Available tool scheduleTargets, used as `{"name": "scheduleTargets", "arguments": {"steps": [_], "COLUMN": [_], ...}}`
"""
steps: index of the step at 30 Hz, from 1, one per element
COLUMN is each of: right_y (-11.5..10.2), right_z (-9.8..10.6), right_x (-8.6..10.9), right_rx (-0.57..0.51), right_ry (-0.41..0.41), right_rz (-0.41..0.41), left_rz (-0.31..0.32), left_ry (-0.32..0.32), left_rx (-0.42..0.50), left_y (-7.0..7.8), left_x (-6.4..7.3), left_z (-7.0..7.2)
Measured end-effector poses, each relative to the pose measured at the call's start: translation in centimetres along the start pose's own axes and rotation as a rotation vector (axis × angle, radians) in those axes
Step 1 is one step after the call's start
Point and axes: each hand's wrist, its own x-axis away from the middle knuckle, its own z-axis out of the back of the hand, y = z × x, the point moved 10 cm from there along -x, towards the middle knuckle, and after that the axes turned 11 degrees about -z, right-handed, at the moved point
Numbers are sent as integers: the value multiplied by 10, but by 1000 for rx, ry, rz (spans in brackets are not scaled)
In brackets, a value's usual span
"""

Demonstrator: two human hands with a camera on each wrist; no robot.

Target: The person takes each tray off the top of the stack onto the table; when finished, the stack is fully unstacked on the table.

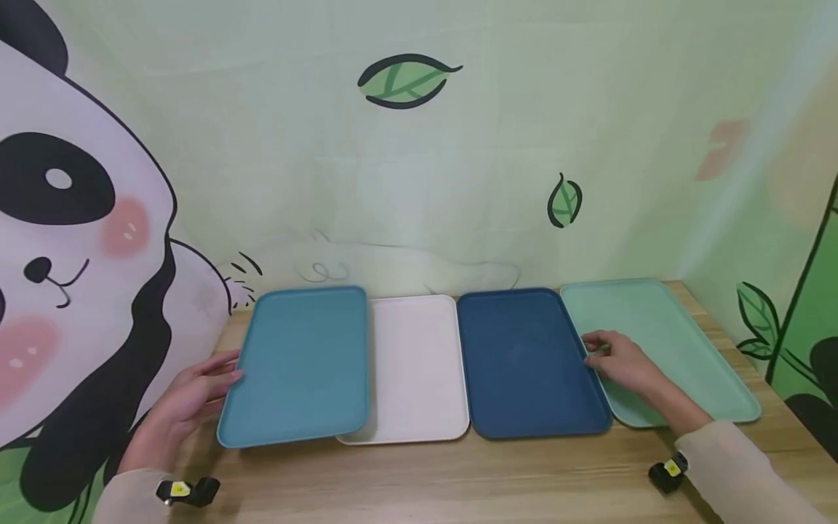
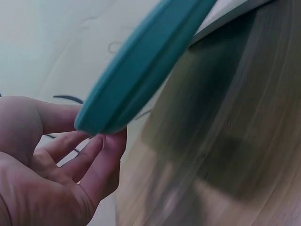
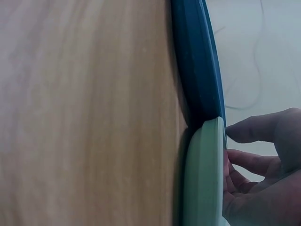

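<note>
A teal tray (image 1: 297, 364) hangs tilted over the table at the left, its lower right corner overlapping a white tray (image 1: 419, 371). My left hand (image 1: 190, 393) pinches the teal tray's left edge between thumb and fingers; the left wrist view shows its thick rim and shadow below. Right of the white tray lies a dark blue tray (image 1: 530, 364), with a mint green tray (image 1: 674, 349) beside it. My right hand (image 1: 625, 362) reaches over the mint tray and pinches the dark blue tray's right rim. In the right wrist view the thumb and fingertips (image 3: 237, 134) meet at that rim.
The trays stand in a row on a wooden table (image 1: 425, 480), close to a fabric backdrop (image 1: 497, 116) with a printed panda and leaves. Bare wood shows along the front. A small black wrist device (image 1: 668, 473) sits at each sleeve.
</note>
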Motion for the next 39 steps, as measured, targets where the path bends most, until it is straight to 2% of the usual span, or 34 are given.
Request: {"name": "scheduleTargets", "arguments": {"steps": [8, 20, 26, 31, 39], "right_y": [1, 4, -4, -5, -2], "right_z": [1, 1, 3, 2, 3], "right_x": [2, 1, 2, 2, 1], "right_rx": [20, 21, 29, 18, 6], "right_ry": [13, 12, 15, 6, 9], "right_rz": [4, 4, 25, 27, 23], "left_rz": [21, -22, 27, 49, 56], "left_ry": [17, 92, 127, 135, 139], "left_rx": [-34, -119, -211, -253, -231], "left_y": [-6, 0, -4, -8, -20], "left_x": [4, 3, 1, -2, -17], "left_z": [20, 46, 55, 57, 51]}}
